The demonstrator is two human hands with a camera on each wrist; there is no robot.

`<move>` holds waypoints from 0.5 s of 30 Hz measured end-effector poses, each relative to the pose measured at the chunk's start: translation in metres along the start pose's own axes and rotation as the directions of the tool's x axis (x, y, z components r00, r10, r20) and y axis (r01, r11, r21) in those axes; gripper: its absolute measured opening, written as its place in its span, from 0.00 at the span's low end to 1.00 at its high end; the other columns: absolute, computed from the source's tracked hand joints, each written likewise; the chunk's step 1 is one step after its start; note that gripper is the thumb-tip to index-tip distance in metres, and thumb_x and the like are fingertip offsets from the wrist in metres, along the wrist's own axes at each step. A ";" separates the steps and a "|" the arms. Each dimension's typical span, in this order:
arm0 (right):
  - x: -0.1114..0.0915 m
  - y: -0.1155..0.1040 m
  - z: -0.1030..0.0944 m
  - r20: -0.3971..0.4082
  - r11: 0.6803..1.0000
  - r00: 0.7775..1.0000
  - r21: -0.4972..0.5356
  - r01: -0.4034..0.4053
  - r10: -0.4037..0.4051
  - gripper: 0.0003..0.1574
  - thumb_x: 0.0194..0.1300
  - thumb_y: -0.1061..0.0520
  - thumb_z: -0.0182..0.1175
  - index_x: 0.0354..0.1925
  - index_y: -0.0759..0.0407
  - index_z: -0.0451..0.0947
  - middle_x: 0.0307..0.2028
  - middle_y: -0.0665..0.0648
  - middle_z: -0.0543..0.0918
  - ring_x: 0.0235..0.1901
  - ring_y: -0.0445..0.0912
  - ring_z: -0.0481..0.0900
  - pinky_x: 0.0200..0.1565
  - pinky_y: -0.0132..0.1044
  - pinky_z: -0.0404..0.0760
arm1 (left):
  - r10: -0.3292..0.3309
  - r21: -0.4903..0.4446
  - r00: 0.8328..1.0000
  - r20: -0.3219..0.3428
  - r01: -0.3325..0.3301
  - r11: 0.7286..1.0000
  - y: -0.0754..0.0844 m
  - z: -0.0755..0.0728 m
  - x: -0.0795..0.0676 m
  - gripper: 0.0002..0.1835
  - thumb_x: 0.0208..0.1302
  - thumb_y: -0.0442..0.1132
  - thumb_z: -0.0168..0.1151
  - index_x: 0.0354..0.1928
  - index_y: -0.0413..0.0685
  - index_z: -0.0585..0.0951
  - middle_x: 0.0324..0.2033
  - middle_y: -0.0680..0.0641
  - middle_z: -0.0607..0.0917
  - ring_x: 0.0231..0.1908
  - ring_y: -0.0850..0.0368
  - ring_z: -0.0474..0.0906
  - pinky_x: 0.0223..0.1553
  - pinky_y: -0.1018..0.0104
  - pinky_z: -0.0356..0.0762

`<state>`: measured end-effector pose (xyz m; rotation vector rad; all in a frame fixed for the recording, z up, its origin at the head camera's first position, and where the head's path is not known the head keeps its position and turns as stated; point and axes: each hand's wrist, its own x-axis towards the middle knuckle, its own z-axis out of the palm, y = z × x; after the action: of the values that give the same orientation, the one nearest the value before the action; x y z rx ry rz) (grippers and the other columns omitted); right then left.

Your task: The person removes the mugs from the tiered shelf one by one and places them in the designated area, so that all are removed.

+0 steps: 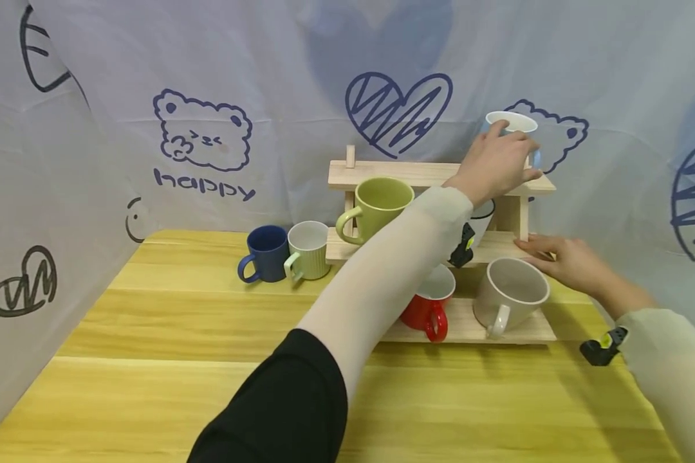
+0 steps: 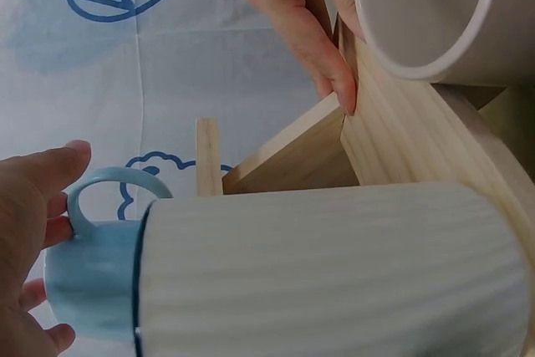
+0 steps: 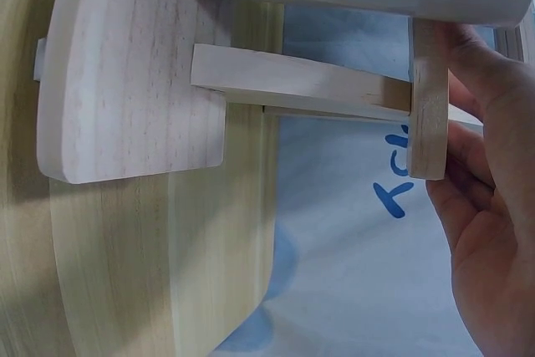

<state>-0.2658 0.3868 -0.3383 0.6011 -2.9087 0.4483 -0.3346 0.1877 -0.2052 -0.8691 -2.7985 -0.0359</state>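
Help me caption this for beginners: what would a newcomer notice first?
Probably the left hand, curled over a light-blue mug at the top right of the shelf. Next, likely the red mug on the bottom tier, and the right hand gripping the shelf's right side.

The shelf [image 1: 382,172] is pale wood, smooth and dull, with fine lines. The table [image 1: 179,334] looks like yellow wood with a little shine. The white cloth [image 1: 278,64] behind looks creased. The light blue mug [image 2: 94,269] and red mug [image 1: 417,313] look smooth and shiny. The pale green mug [image 1: 311,260] has ridges. The black sleeve [image 1: 278,405] is dull cloth.
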 end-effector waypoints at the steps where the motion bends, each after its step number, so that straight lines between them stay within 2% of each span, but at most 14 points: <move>1: -0.001 0.001 0.001 -0.005 1.000 1.000 0.003 -0.001 0.001 0.27 0.68 0.49 0.63 0.61 0.58 0.77 0.61 0.71 0.73 0.60 0.70 0.69 0.56 0.69 0.66 | 0.004 0.005 1.000 -0.002 -0.004 1.000 0.001 0.000 0.000 0.32 0.68 0.69 0.43 0.73 0.76 0.59 0.72 0.69 0.55 0.74 0.58 0.37 0.72 0.61 0.45; 8: 0.001 0.001 0.003 -0.006 1.000 1.000 -0.001 0.016 -0.016 0.27 0.70 0.47 0.61 0.61 0.59 0.76 0.61 0.72 0.72 0.58 0.72 0.69 0.54 0.71 0.67 | 0.026 0.067 0.999 -0.034 -0.023 0.997 0.002 0.001 -0.004 0.32 0.69 0.66 0.45 0.74 0.75 0.58 0.69 0.62 0.60 0.71 0.58 0.47 0.66 0.66 0.59; 10: 0.001 0.001 0.003 -0.012 1.000 1.000 0.007 0.019 -0.019 0.27 0.69 0.48 0.61 0.61 0.59 0.77 0.60 0.72 0.73 0.58 0.72 0.69 0.54 0.71 0.67 | 0.025 0.067 0.999 -0.044 -0.022 0.998 0.001 0.001 -0.006 0.31 0.69 0.66 0.45 0.73 0.76 0.59 0.69 0.62 0.61 0.71 0.58 0.47 0.66 0.65 0.58; 15: 0.000 0.002 0.002 -0.031 1.000 0.999 0.009 0.025 -0.025 0.26 0.67 0.52 0.63 0.60 0.60 0.77 0.59 0.72 0.74 0.56 0.72 0.71 0.52 0.69 0.69 | 0.009 0.039 0.995 -0.095 -0.005 0.999 -0.005 0.004 -0.012 0.30 0.68 0.68 0.45 0.71 0.79 0.63 0.68 0.64 0.63 0.74 0.56 0.40 0.71 0.59 0.48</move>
<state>-0.2661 0.3879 -0.3405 0.6255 -2.8678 0.4635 -0.3288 0.1770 -0.2116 -0.8451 -2.6992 -0.0219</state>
